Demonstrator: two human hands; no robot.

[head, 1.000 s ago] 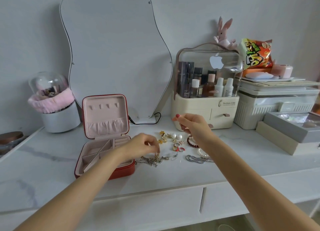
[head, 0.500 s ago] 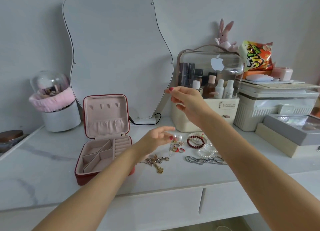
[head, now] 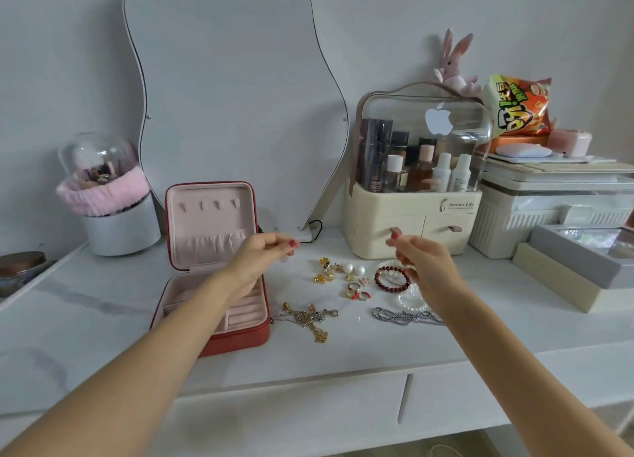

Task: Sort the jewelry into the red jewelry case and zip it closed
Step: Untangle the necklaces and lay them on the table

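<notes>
Head view: red jewelry case (head: 236,340) open on white marble tabletop (head: 103,347), lid upright, pink lining, compartments in base partly hidden behind left forearm.
Loose jewelry: right of case on tabletop; gold chain tangle (head: 306,317) nearest case, gold and pearl earrings (head: 338,270), rings (head: 357,291), dark red bead bracelet (head: 392,278), pearl bracelet (head: 410,300), silver chain (head: 404,317).
Left hand (head: 264,254): raised above case's right edge, fingers curled with tips together; whether anything pinched, cannot tell.
Right hand (head: 420,261): raised over bracelets, fingers curled, tips close; contents not discernible.
Behind: wavy mirror (head: 233,96), cream cosmetics organizer (head: 411,216), domed brush holder (head: 103,196).
</notes>
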